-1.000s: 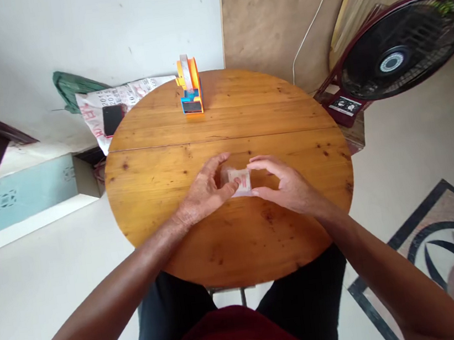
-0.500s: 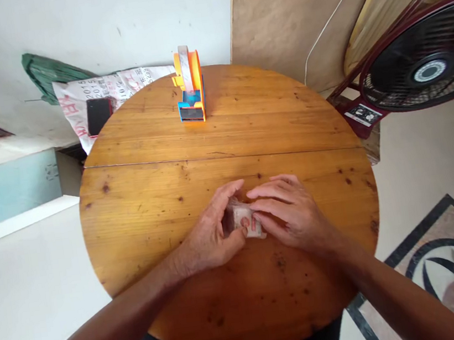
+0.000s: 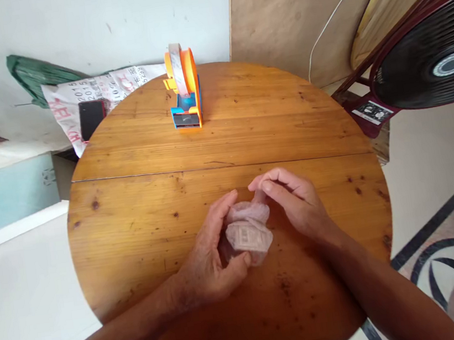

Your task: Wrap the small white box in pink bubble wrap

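Observation:
A small pale packet with faint print lies in a thin, crinkled clear plastic bag near the middle of the table's front half. My left hand curves round its left side, thumb pressing the near edge and fingers along the far edge. My right hand, up and to the right, has thumb and forefinger pinched together on a loose corner of the plastic. What lies under my left palm is hidden.
At the far edge of the round wooden table stands an orange and blue tape dispenser. A dark phone rests on a printed white sack beyond the left edge. A fan stands at the right.
My right hand has moved up and away from the packet, drawing out a corner of the plastic. The packet shows a different, plainer face, and the bag has spread around it.

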A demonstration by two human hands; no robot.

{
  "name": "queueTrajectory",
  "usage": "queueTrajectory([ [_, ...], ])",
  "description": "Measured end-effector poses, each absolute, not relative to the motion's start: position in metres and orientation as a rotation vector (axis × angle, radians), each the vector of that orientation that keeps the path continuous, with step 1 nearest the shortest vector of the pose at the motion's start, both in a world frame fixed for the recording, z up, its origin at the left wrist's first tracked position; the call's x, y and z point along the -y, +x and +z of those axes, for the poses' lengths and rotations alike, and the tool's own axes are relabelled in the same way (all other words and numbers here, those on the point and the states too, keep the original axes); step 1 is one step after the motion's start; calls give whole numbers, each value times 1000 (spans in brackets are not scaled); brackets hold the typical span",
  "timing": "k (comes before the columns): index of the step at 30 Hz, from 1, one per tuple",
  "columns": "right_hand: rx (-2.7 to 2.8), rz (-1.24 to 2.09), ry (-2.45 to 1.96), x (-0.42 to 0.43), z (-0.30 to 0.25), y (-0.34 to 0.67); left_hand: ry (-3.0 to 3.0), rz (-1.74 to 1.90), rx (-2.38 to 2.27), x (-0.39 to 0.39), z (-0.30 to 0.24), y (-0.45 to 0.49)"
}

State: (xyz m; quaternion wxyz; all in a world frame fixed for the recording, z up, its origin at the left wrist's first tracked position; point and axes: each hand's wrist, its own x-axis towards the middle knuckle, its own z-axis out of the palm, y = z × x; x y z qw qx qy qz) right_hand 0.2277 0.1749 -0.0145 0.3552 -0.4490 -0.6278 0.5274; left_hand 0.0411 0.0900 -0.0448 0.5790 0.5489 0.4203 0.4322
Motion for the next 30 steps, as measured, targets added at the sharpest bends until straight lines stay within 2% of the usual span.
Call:
queueTrajectory([
  [11,1337,1239,-1222,-202,-39,244,1377,1031,-979,-94,-45,38],
  [23,1237,1228,-1230,-210,-49,251,1353,881,-986,-101,-42,34],
  [27,1219,983,-1253,-205,-33,266,1207,912,-1039,-104,-45,33],
  [30,1480,1084,-1206,-188,-9,271,1074,939,-1022,-106,-47,33],
])
